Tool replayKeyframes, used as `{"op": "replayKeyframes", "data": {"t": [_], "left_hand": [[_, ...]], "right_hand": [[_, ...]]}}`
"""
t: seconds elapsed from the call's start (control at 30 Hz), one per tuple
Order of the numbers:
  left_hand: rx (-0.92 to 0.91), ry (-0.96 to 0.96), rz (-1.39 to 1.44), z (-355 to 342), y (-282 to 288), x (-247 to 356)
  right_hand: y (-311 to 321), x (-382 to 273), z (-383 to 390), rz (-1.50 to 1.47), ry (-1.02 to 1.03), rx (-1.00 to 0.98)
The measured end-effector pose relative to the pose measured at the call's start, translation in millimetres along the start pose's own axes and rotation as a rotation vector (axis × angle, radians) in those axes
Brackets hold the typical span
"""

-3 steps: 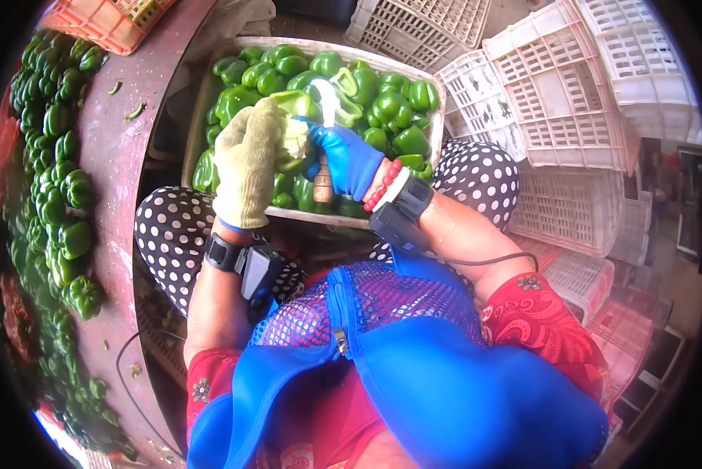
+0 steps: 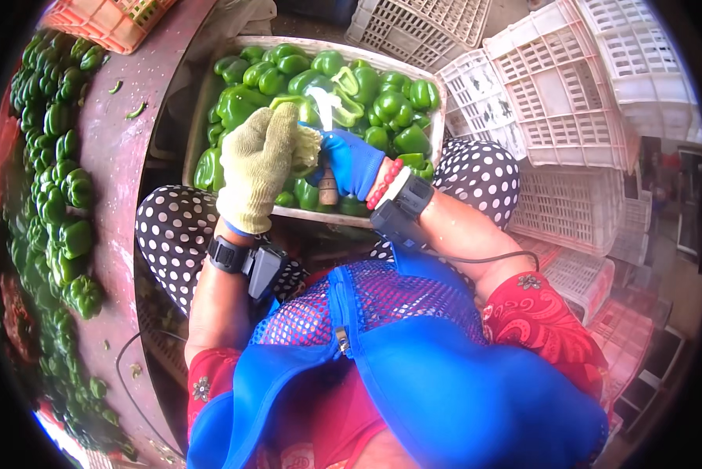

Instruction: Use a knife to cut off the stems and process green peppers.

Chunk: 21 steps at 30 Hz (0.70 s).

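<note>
My left hand (image 2: 254,164), in a pale yellow knit glove, is closed around a cut green pepper (image 2: 307,147) whose pale inside faces my right hand. My right hand (image 2: 352,162), in a blue glove, grips a knife; its wooden handle (image 2: 328,190) sticks out below the fingers and its bright blade (image 2: 322,105) shows above them. Blue fingertips meet the cut side of the pepper. Both hands are over a white crate (image 2: 197,117) full of green peppers (image 2: 392,111), with an opened pepper half (image 2: 346,81) lying on top, beyond the knife.
Left of me runs a reddish table (image 2: 124,148) with a long heap of green peppers (image 2: 60,203) and a few green scraps. An orange crate (image 2: 120,23) sits at its far end. Stacked white plastic crates (image 2: 562,86) stand on the right. My knees flank the pepper crate.
The cut pepper has turned slightly in my left hand, and both hands have shifted a little to the right. The grips stay the same.
</note>
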State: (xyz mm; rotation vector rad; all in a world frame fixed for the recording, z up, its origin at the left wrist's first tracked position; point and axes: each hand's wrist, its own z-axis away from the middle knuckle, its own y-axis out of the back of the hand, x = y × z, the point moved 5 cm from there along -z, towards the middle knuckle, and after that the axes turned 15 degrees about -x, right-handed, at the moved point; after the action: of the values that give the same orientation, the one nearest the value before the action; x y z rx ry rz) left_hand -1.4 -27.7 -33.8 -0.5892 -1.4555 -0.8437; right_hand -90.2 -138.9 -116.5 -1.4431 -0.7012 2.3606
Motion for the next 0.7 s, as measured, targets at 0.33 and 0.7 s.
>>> {"op": "replayKeyframes", "data": {"t": [0.33, 0.7], "left_hand": [[0.088, 0.197, 0.041, -7, 12, -5], [-0.327, 0.333, 0.328, -7, -5, -15]], "right_hand": [[-16, -3, 1, -0.468, 0.137, 0.088], [14, -11, 25, -0.063, 0.136, 0.254]]}}
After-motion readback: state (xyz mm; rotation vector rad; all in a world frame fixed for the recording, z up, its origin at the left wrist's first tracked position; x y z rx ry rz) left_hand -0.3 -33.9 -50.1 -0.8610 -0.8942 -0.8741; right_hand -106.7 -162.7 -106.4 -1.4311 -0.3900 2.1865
